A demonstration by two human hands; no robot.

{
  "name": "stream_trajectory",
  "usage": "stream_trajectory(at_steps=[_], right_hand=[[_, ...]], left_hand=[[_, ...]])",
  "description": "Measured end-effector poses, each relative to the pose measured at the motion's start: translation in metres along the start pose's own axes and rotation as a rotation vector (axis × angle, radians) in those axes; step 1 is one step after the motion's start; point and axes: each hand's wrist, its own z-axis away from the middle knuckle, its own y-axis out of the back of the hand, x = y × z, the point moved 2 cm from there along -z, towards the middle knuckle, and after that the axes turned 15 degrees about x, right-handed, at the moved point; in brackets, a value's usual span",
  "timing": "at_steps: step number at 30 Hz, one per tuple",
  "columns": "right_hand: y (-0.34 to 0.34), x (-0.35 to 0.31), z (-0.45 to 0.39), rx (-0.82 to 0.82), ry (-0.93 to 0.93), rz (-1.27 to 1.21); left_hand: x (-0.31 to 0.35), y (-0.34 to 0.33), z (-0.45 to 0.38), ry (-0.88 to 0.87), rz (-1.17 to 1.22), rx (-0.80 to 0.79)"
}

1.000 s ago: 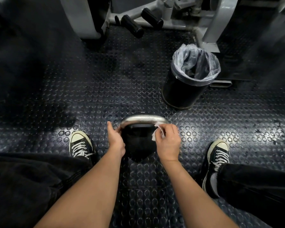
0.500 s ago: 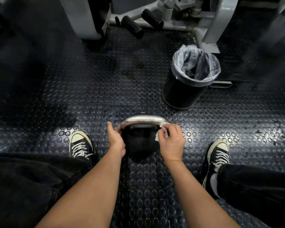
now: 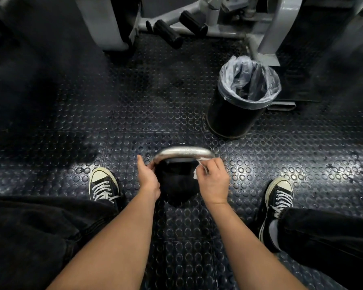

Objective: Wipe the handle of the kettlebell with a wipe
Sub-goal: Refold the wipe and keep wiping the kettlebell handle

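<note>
1. Studded black rubber flooring (image 3: pixel 168 114) covers the whole gym area and carries everything in view.
2. Nearest the camera, the person's two forearms reach forward between dark trouser legs, with a black-and-white sneaker (image 3: pixel 103 186) to the left and another sneaker (image 3: pixel 279 192) to the right.
3. Between the feet the kettlebell (image 3: pixel 177 185) sits on the floor, its black body below and its bare metal handle (image 3: pixel 183 152) arching across the top.
4. At the handle's left end the left hand (image 3: pixel 147 176) steadies the kettlebell, thumb raised and fingers wrapped round the near post (how tightly is hard to judge, since the fingers are hidden behind the palm).
5. At the handle's right end the right hand (image 3: pixel 213 180) pinches a white wipe (image 3: pixel 200 167) in curled fingers, pressing it against the bend where the bar turns down.
6. Judged from this, wiping is under way at the right corner; the top bar and left post look still to be covered.
7. A sensible next move would slide the wipe leftward along the bar, which calls for the left hand to shift off its post when the wipe arrives.
8. Farther off to the right stands a black bin (image 3: pixel 242 101) with a clear liner, well apart from the kettlebell (a likely place for the used wipe).
9. Farthest away, a grey machine frame (image 3: pixel 279 28) with black padded rollers (image 3: pixel 168 33) crosses the far edge; nothing blocks the wiping.
</note>
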Motion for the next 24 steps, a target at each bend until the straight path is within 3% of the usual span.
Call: stream_trajectory(at_steps=[24], right_hand=[[0.002, 0.006, -0.003, 0.057, 0.056, 0.038]], left_hand=[[0.000, 0.001, -0.004, 0.008, -0.011, -0.004]])
